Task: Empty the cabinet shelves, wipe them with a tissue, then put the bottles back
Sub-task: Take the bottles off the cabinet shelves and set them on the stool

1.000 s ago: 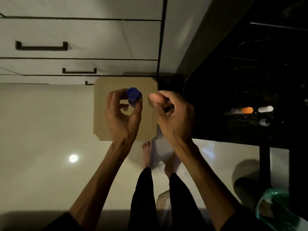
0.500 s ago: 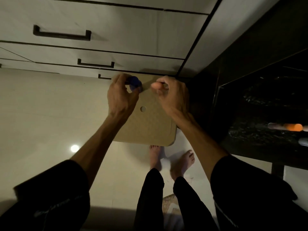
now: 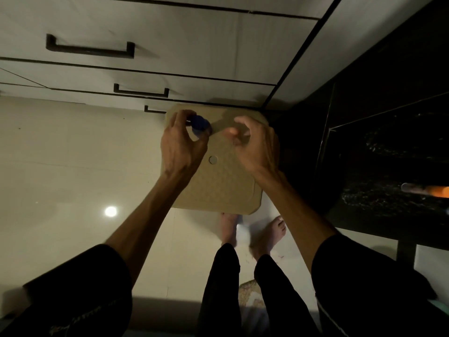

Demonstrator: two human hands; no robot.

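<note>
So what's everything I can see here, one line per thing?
Blue-capped bottle: one, blue cap, gripped in the left hand above the stool.
Stool: one, tan, square top, on the floor against the drawers.
Drawers: white fronts with three dark handles visible, along the top.
Countertop: one, black, at right.
Orange-tipped object: one, blurred, lying on the countertop.
Floor: pale, glossy, reflecting a light.
Left hand: fingers curled round the bottle.
Right hand: pinching something small; too blurred to identify.
Feet: two, bare, below the stool.

Stool (image 3: 226,188) btwn drawers (image 3: 145,45) behind & feet (image 3: 267,234) in front.
</note>
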